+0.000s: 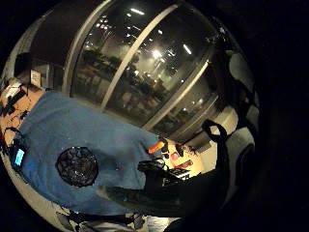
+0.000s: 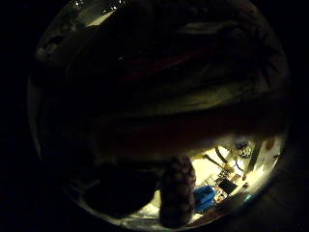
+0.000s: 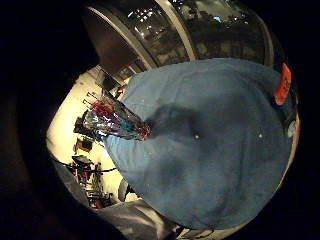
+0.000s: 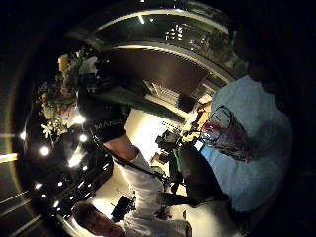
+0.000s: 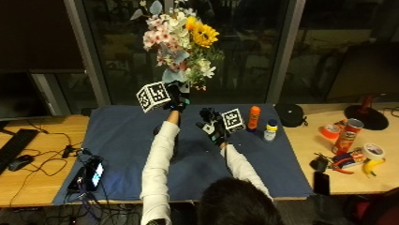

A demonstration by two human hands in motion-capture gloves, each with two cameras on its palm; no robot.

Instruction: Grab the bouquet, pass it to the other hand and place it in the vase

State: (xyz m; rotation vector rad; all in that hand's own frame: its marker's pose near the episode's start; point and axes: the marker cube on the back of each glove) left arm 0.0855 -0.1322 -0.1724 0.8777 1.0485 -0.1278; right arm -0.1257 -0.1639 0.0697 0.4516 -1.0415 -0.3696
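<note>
My left hand (image 5: pixel 178 96) is raised above the far part of the blue cloth (image 5: pixel 124 136) and grips the stems of the bouquet (image 5: pixel 181 35), a bunch of pink, white and yellow flowers pointing up. The right thumb side palm view also shows the bouquet (image 4: pixel 59 98) held high. My right hand (image 5: pixel 215 126) hovers open just right of the left forearm, lower down, holding nothing. The clear glass vase (image 3: pixel 115 120) stands on the cloth; the vase (image 1: pixel 77 166) shows its mouth from above. In the outside view the left arm mostly hides it.
An orange bottle (image 5: pixel 254 117), a small bottle (image 5: pixel 269 130) and a black round object (image 5: pixel 290 114) stand at the cloth's far right. A red can (image 5: pixel 348 136), tape and a banana lie further right. A phone (image 5: pixel 93 173) and cables sit at the left edge.
</note>
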